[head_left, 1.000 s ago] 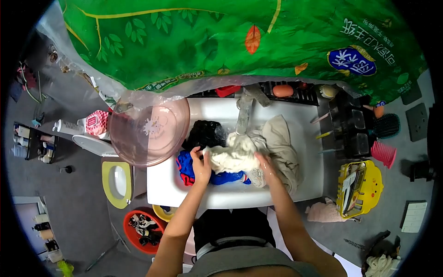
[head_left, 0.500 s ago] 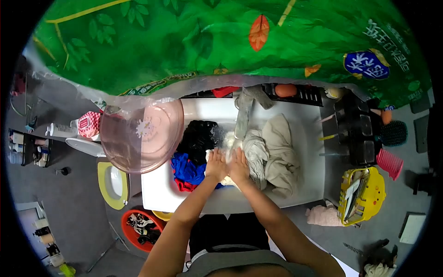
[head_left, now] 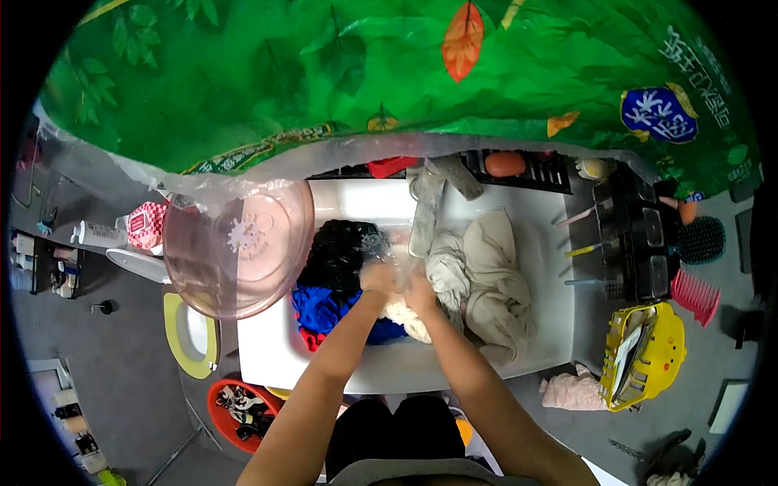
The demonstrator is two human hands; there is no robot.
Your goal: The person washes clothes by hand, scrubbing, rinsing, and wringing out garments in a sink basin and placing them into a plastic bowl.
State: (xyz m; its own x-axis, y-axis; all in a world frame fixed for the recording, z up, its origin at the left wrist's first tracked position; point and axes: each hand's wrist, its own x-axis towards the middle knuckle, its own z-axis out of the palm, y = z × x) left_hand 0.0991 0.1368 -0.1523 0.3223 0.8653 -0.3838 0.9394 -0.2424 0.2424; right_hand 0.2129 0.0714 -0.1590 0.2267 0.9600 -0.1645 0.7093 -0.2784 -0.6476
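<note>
A white sink (head_left: 551,267) holds wet clothes below a grey faucet (head_left: 426,219). My left hand (head_left: 378,278) and my right hand (head_left: 419,293) are close together at a cream cloth (head_left: 405,317) under the faucet, amid splashing water. Motion and spray smear the fingers of both hands, so their grip cannot be made out. Black clothing (head_left: 340,253) and blue clothing (head_left: 322,309) lie to the left of my left hand, with a bit of red cloth (head_left: 311,338) under the blue. To the right of my right hand are a light grey cloth (head_left: 447,267) and a beige garment (head_left: 496,283).
A pink translucent basin (head_left: 275,243) overlaps the sink's left side. A green plastic package (head_left: 284,89) hangs across the top. A black holder (head_left: 632,235) and a yellow basket (head_left: 648,356) are at right. An orange-red tub (head_left: 219,405) and toilet seat (head_left: 174,324) are at left.
My hands lay flat on the cream cloth with fingers stretched; now their fingers are blurred and look drawn in. More of the cream cloth shows between my wrists. The whole view has shifted slightly.
</note>
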